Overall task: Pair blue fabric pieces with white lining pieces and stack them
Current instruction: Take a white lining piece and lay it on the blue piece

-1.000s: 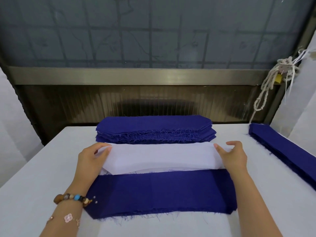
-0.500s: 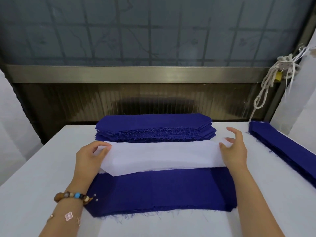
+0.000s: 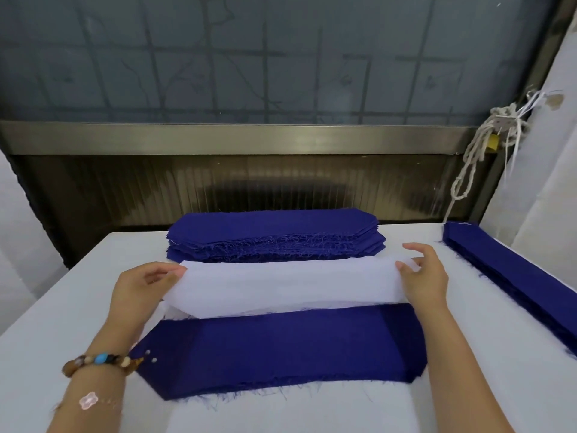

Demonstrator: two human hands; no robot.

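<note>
- My left grip (image 3: 146, 285) pinches the white lining piece (image 3: 287, 285) by its left end.
- My right grip (image 3: 424, 276) is wide, thumb touching the right end.
- The blue fabric piece (image 3: 281, 348) lies flat just nearer me than both grips.

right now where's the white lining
The lining is mid-table in the head view, spanning from left hand to right hand, just before the far blue stack and overlapping the near blue piece at its far edge.
</note>
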